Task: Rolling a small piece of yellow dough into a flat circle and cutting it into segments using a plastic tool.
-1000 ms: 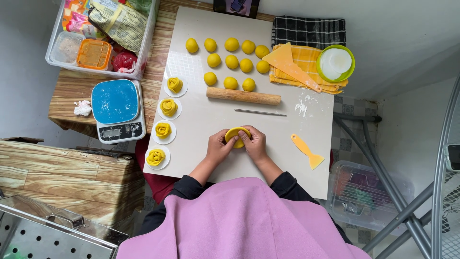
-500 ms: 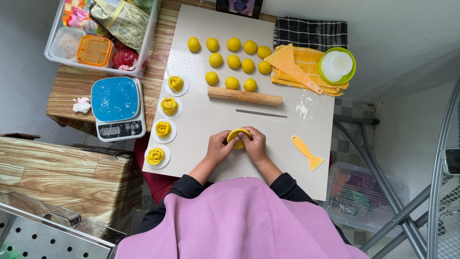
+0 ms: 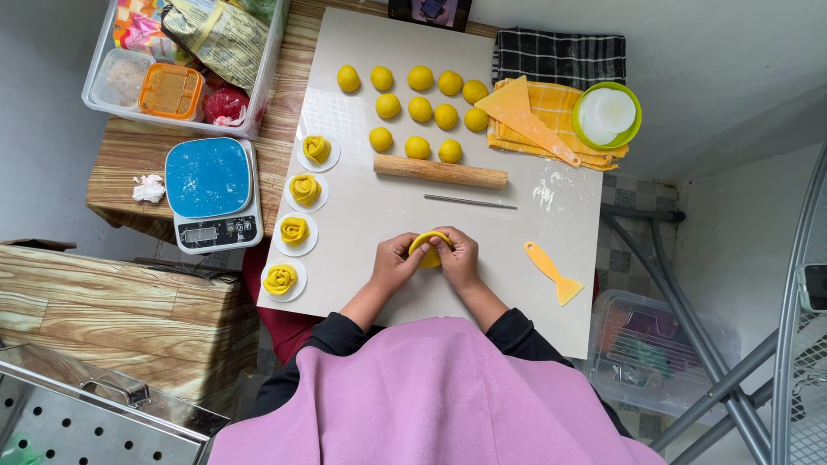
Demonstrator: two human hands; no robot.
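Both hands meeting at the near middle of the white board (image 3: 362, 207) on the counter (image 3: 129, 164). Left hand (image 3: 394, 263) and right hand (image 3: 457, 260) each closed in a fingertip grip on the yellow dough disc (image 3: 428, 245), thumbs pressed to its middle, fingers curled round the rim, seemingly to fold or shape the flattened piece evenly from both sides. Disc held just above the board, directly before the body in the purple garment (image 3: 439, 396).

Beyond the hands, within easy reach: thin metal rod (image 3: 469, 201), then wooden rolling pin (image 3: 439, 172), then yellow dough balls (image 3: 419, 108) in rows, apparently waiting as stock. Down the board's left edge, four finished dough roses (image 3: 295, 211), each on its own white round, set apart so none touch. Yellow scraper (image 3: 551, 271) lying off to the right, blue-topped scale (image 3: 212, 194) off to the left, green bowl (image 3: 606, 114) of white rounds at the far right.
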